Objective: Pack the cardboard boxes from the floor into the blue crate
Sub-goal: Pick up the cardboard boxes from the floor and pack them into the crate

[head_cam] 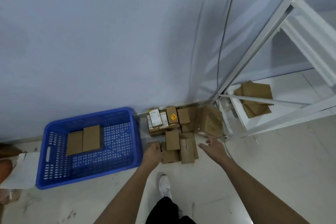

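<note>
1. Where the white floor [209,196] meets the pale blue wall [91,42], the blue crate [87,174] sits to my left — perforated plastic, with a slot handle in its near-left wall.
2. Inside the crate: two cardboard boxes [83,140], lying flat and side by side, touching, toward the far-left corner.
3. Pile of cardboard boxes [174,132] on the floor just to the right of the crate, against the wall. Back row: boxes with white printed labels [155,118], one with a yellow and red sticker [173,116]. Front rows: plain brown boxes, some on edge.
4. Larger clear-wrapped box [211,121] at the right end of the pile, leaning tilted.
5. My left hand [153,152] — down on the near-left corner of the pile, fingers curled over a small brown box [154,144]; how firm the grip is I cannot tell.
6. My right hand [211,144] — released, fingers spread and relaxed, hovering just beside the front boxes and near the wrapped box, holding nothing.
7. White metal rack [272,71] to the right, with flat cardboard pieces [254,96] on the floor beneath its lowest frame.
8. Grey cable [222,42] running down the wall to the corner by the rack.
9. My white shoe [165,186] and dark trouser leg, on the floor between my forearms.
</note>
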### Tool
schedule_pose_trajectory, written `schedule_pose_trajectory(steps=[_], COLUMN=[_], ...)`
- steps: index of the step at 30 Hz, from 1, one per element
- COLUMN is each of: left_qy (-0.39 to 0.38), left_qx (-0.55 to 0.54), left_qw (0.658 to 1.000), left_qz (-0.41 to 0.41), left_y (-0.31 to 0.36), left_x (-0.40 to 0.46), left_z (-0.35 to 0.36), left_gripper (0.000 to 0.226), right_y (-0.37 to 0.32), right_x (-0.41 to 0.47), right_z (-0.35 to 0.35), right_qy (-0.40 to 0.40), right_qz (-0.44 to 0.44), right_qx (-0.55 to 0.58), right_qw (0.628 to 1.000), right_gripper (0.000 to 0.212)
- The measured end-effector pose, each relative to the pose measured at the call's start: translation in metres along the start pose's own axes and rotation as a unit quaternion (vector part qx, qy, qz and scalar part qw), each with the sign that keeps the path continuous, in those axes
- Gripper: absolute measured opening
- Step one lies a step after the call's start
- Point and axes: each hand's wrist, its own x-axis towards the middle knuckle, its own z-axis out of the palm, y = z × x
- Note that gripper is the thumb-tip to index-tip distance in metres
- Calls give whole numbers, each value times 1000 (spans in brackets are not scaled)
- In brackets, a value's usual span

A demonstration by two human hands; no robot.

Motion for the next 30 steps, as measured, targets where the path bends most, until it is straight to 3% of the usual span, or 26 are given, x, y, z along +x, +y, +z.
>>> schedule_pose_trajectory(steps=[1, 3, 5, 7, 9, 11, 13, 19, 21, 23, 27, 30], left_qy=[-1, -2, -3, -17, -44, -55, -61, -47, -54, -58, -116, -180], left_qx=[-7, -27, -43, -54, -65, -69, -78, -72, -64, -54, -6, 43], left_qw=[1000, 1000, 999, 997, 995, 993, 992, 993, 994, 995, 993, 982], left_qz=[0, -15, -33, -56, -67, -74, -79, -82, -69, -56, -35, -26], left_y=[5, 11, 13, 15, 17, 18, 22, 15, 4, -15, -75, -109], left_x=[7, 20, 30, 40, 47, 56, 66, 120, 149, 188, 277, 333], left_z=[3, 12, 24, 40, 55, 74, 90, 150, 174, 204, 262, 294], left_gripper=[9, 26, 28, 24, 4, 33, 41, 28, 4, 23, 6, 7], right_y=[1, 6, 14, 24, 37, 52, 67, 119, 141, 166, 216, 246], right_x=[7, 20, 31, 42, 55, 71, 89, 156, 186, 222, 305, 367], right_z=[-2, -6, -8, -11, -12, -13, -13, 3, 23, 49, 109, 153], right_qy=[0, -4, -15, -32, -52, -69, -84, -106, -112, -126, -164, -205], right_qz=[4, 10, 16, 21, 29, 39, 45, 45, 46, 36, 18, 30], right_qx=[-3, -6, -14, -27, -28, -28, -41, -69, -63, -69, -96, -100], right_qw=[1000, 1000, 1000, 999, 998, 996, 995, 991, 991, 989, 982, 973], right_gripper=[62, 63, 62, 59, 57, 57, 57, 53, 51, 50, 55, 66])
